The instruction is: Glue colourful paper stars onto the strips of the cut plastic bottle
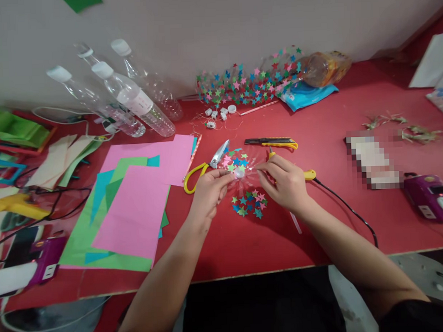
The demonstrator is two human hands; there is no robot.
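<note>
Between my hands is a clear plastic piece cut into thin strips (241, 183), with colored paper stars (237, 162) on its upper part. My left hand (212, 188) pinches it near its small round center. The fingertips of my right hand (285, 180) are pressed together at its right side; what they hold is too small to make out. A pile of loose stars (249, 203) lies just below. Yellow-handled scissors (196, 179) lie beside my left hand. A yellow tool with a black cord (309, 175) is partly hidden behind my right hand.
Pink, green and blue paper sheets (132, 212) lie at left, with clear bottles (139, 103) behind. A yellow cutter (271, 143) lies beyond my hands. Star-covered plastic (240, 85) and a blue packet (308, 96) are by the wall. A purple box (429, 197) sits at right.
</note>
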